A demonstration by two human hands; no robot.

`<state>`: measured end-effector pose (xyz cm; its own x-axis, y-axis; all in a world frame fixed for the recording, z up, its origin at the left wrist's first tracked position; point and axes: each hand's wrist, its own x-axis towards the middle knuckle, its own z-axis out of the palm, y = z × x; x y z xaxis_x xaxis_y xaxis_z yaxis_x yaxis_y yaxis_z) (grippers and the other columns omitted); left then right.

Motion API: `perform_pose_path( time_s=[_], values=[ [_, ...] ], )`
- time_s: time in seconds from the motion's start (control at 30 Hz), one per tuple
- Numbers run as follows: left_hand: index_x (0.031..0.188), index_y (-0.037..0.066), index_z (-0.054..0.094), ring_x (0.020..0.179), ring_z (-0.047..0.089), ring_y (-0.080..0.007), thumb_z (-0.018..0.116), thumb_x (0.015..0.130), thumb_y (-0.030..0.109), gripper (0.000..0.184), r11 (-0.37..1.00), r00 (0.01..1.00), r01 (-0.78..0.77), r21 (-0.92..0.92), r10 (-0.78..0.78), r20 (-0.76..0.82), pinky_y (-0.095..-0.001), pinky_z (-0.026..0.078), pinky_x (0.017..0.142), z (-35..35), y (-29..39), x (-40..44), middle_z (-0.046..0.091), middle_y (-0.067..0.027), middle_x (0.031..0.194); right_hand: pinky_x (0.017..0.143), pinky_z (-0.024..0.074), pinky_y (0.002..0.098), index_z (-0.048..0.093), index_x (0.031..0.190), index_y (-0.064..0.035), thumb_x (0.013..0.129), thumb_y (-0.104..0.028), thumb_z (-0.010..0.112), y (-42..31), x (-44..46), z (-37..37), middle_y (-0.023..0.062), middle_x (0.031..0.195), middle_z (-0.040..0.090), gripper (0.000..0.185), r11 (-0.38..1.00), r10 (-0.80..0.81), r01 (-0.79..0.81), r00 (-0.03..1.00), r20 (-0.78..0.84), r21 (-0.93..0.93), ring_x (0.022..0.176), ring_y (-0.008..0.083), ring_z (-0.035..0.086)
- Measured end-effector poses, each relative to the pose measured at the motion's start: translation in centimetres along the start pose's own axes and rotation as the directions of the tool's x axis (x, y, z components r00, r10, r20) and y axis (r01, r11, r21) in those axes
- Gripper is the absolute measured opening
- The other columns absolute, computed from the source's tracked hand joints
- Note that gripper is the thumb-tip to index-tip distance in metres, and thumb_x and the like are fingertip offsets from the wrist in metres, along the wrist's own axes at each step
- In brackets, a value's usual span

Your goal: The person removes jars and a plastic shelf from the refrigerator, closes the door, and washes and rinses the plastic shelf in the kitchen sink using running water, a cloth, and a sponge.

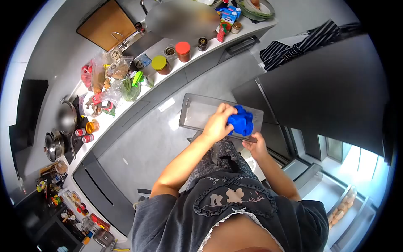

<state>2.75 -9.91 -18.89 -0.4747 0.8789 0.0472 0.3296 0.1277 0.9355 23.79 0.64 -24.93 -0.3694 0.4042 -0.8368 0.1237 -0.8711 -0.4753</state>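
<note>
My left hand (218, 123) is closed on a bunched blue cloth (241, 121), which it holds over the right part of a clear grey-tinted rectangular bin (197, 110). The bin is tilted in front of my legs. At its near right edge my right hand (256, 146) grips the rim, with the fingers partly hidden beneath it. The inside of the bin shows to the left of the cloth.
A curved-looking counter (147, 90) bears jars, food bags, cans and pans. At the lower right, an open refrigerator (310, 185) shows drawers and a pack of eggs (343, 206). A striped cloth (294, 49) hangs at the upper right.
</note>
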Motion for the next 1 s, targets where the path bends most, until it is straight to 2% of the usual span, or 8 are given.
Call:
perform_pose_path(
  time_s=[0.1, 0.17, 0.23, 0.27, 0.57, 0.73, 0.9, 1.0],
  values=[
    [0.103, 0.004, 0.047, 0.087, 0.054, -0.0203, 0.056, 0.061, -0.008, 0.044, 0.946, 0.936, -0.071, -0.316, -0.046, -0.348, -0.0272, 0.043, 0.078, -0.8, -2.9, 2.8, 0.048, -0.0069, 0.095, 0.075, 0.0487, 0.0406, 0.046, 0.089, -0.0064, 0.073, -0.021, 0.054, -3.5, 2.9, 2.2, 0.0116, 0.088, 0.052, 0.024, 0.999, -0.037, 0.036, 0.998, -0.042, -0.012, 0.078, 0.0274, 0.054],
    [0.106, 0.006, 0.043, 0.09, 0.05, -0.0107, 0.056, 0.072, -0.006, 0.039, 0.653, 0.891, -0.088, -0.753, -0.287, -0.353, -0.0242, 0.042, 0.08, -3.7, -1.6, 4.7, 0.051, -0.0024, 0.095, 0.071, 0.0501, 0.0379, 0.049, 0.088, -0.0055, 0.073, -0.022, 0.052, -6.9, 4.7, 4.1, 0.0119, 0.083, 0.055, 0.022, 0.999, -0.042, 0.041, 0.998, -0.044, -0.005, 0.073, 0.0269, 0.057],
    [0.107, 0.004, 0.046, 0.092, 0.053, -0.015, 0.061, 0.075, -0.001, 0.035, 0.53, 0.819, 0.048, -0.846, -0.506, -0.27, -0.0286, 0.046, 0.079, -8.2, 0.9, 6.0, 0.054, -0.0062, 0.101, 0.078, 0.0481, 0.0411, 0.043, 0.094, -0.0072, 0.074, -0.022, 0.055, -10.7, 6.4, 6.7, 0.0121, 0.093, 0.051, 0.027, 0.999, -0.034, 0.034, 0.999, -0.008, 0.038, 0.079, 0.0273, 0.054],
    [0.109, 0.005, 0.048, 0.094, 0.054, -0.0183, 0.064, 0.077, 0.004, 0.036, 0.293, 0.797, -0.32, -0.901, -0.431, -0.423, -0.0328, 0.046, 0.082, -8.0, -1.0, 6.1, 0.054, -0.0062, 0.104, 0.077, 0.0482, 0.041, 0.043, 0.097, -0.007, 0.074, -0.022, 0.054, -12.6, 7.4, 8.1, 0.0122, 0.097, 0.05, 0.03, 0.997, -0.068, 0.067, 0.997, 0.035, 0.027, 0.081, 0.0272, 0.054],
    [0.128, 0.007, 0.033, 0.112, 0.046, -0.0285, 0.069, 0.069, 0.015, 0.07, 0.307, 0.568, -0.23, -0.923, -0.728, -0.384, -0.0448, 0.036, 0.098, -8.2, -9.9, 0.4, 0.046, -0.0111, 0.122, 0.087, 0.0425, 0.0447, 0.042, 0.113, -0.0091, 0.077, -0.028, 0.056, -25.5, 25.9, 28.5, 0.0093, 0.116, 0.044, 0.043, 0.902, -0.357, 0.389, 0.916, 0.182, -0.19, 0.107, 0.0247, 0.045],
    [0.127, 0.003, 0.033, 0.112, 0.047, -0.0289, 0.069, 0.074, 0.036, 0.072, 0.216, 0.629, -0.114, -0.97, -0.74, -0.238, -0.0418, 0.038, 0.096, -2.1, -15.2, -2.8, 0.046, -0.0138, 0.123, 0.086, 0.039, 0.0486, 0.042, 0.122, -0.0146, 0.076, -0.036, 0.054, -26.2, 43.8, 38.8, 0.0089, 0.121, 0.044, 0.052, 0.766, -0.417, 0.408, 0.904, 0.098, -0.497, 0.108, 0.0262, 0.045],
    [0.126, 0.007, 0.034, 0.108, 0.048, -0.0248, 0.057, 0.073, 0.002, 0.059, 0.064, 0.417, -0.052, -0.997, -0.905, -0.08, -0.0418, 0.038, 0.094, 5.3, -20.7, -8.0, 0.048, -0.0091, 0.116, 0.087, 0.0358, 0.0524, 0.039, 0.126, -0.0146, 0.077, -0.043, 0.049, -23.5, 55.4, 42.8, 0.0103, 0.13, 0.038, 0.058, 0.64, -0.433, 0.296, 0.901, -0.014, -0.709, 0.114, 0.0301, 0.041],
    [0.123, 0.004, 0.037, 0.105, 0.05, -0.0236, 0.053, 0.075, -0.003, 0.051, 0.053, 0.31, 0.022, -0.998, -0.95, -0.043, -0.0391, 0.041, 0.09, 7.4, -22.3, -9.7, 0.05, -0.0101, 0.113, 0.085, 0.0367, 0.0524, 0.036, 0.13, -0.0179, 0.077, -0.047, 0.046, -22.9, 59.5, 42.6, 0.0096, 0.135, 0.034, 0.061, 0.526, -0.293, 0.297, 0.943, 0.158, -0.797, 0.117, 0.0293, 0.038]
  ],
)
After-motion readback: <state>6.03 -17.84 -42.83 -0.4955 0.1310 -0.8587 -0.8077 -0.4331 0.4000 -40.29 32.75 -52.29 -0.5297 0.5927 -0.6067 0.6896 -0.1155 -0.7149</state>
